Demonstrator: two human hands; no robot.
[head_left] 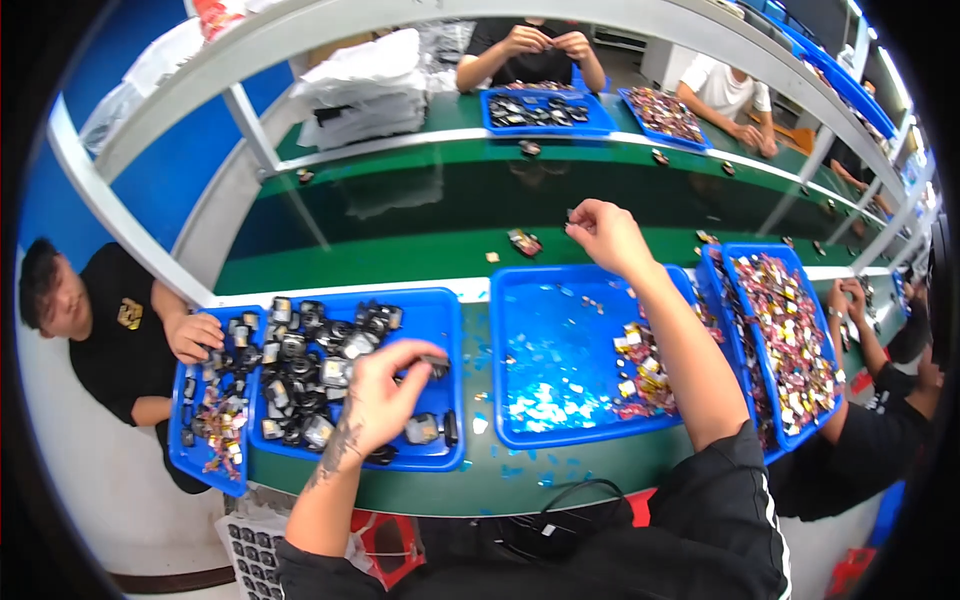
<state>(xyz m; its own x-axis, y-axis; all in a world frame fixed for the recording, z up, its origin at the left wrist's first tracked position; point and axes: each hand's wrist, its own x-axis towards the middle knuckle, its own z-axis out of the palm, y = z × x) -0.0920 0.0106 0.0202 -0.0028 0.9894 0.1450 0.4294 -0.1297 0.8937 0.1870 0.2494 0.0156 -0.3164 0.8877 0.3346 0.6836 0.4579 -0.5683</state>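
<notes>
My left hand [385, 392] is over a blue tray [445, 300] of small black plastic housings [300, 345]. Its fingers and thumb are closed on one small black plastic housing [433, 366]. Farther away, my right hand [612, 236] is raised over the near side of the green belt, with thumb and fingertips pinched together. A tiny dark edge shows at those fingertips, too small to name. Below that arm stands a second blue tray [500, 360], with shiny bluish film scraps [555, 408] and a heap of small wired parts [645, 370] at its right side.
Stacked blue trays of colourful wired parts [785, 340] stand at the right. A co-worker's hand [194, 336] rests at a tray at the left edge. Loose parts [524, 242] lie on the green belt [400, 215]. Other people sit across it, below a grey frame rail [400, 25].
</notes>
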